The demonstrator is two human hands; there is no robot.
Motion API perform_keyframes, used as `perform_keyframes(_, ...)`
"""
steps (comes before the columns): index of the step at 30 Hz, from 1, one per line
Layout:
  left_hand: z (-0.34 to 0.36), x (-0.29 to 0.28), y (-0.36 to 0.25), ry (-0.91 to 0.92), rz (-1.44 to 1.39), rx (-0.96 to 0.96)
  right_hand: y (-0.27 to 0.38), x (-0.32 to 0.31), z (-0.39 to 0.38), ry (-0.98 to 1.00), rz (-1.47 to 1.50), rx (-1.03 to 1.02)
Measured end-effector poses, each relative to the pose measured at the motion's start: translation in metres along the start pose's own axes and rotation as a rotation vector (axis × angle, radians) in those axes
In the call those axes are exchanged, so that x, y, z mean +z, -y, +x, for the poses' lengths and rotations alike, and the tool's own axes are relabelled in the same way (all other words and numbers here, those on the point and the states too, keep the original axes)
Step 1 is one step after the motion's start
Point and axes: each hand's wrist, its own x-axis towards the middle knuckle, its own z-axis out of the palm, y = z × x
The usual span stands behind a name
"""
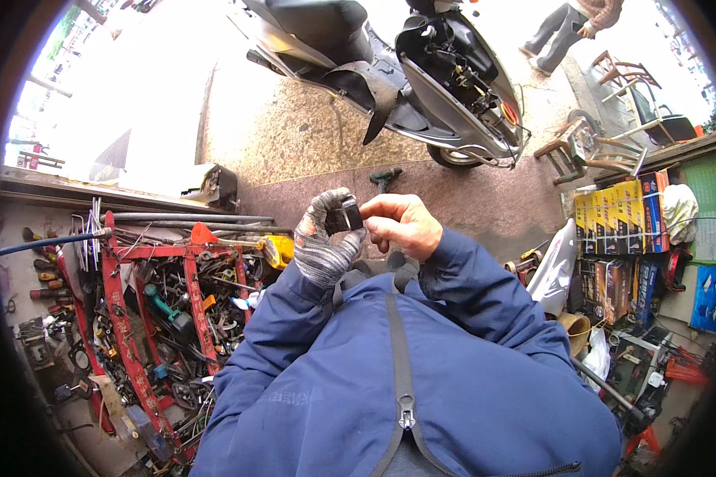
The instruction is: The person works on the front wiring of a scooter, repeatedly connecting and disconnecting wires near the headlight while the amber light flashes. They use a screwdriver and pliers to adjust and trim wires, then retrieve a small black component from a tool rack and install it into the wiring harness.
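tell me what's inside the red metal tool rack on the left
The red metal tool rack holds a dense tangle of dark hand tools, with a green-handled tool among them. The blue jacket sleeve covers its near right corner, so what lies there cannot be seen.

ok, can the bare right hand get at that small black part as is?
Probably yes: the right hand is already at the small black part, which the gloved left hand holds up between them; nothing blocks it.

We wear a blue zip-front jacket w/ long sleeves; our left hand [324, 238] has a grey knit glove, right hand [403, 224] bare.
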Motion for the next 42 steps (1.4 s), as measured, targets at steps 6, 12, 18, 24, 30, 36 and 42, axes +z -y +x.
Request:
perform_keyframes(6,-0.007,-0.005,-0.005,0.000,0.052,-0.005,0.001,0.027,-0.004,-0.200,-0.279,-0.201)
perform_keyframes(12,-0.015,-0.025,-0.013,0.014,0.195,0.070,0.004,0.041,-0.005,-0.213,-0.758,-0.426)
perform_keyframes(18,-0.021,-0.045,-0.016,0.113,0.216,0.169,0.004,0.052,-0.002,-0.178,-1.045,-0.648)
perform_keyframes(24,-0.031,-0.059,-0.021,0.206,-0.004,-0.116,0.002,0.074,-0.003,-0.224,-1.205,-0.748)
perform_keyframes(30,-0.035,-0.076,-0.023,0.242,-0.014,-0.058,0.000,0.083,-0.006,-0.193,-1.091,-0.727)
perform_keyframes(36,-0.039,-0.085,-0.028,0.317,-0.046,-0.127,-0.005,0.090,-0.009,-0.177,-1.156,-0.646)
perform_keyframes(42,-0.034,-0.080,-0.034,0.385,0.039,-0.035,-0.003,0.095,-0.016,-0.274,-1.196,-0.671)
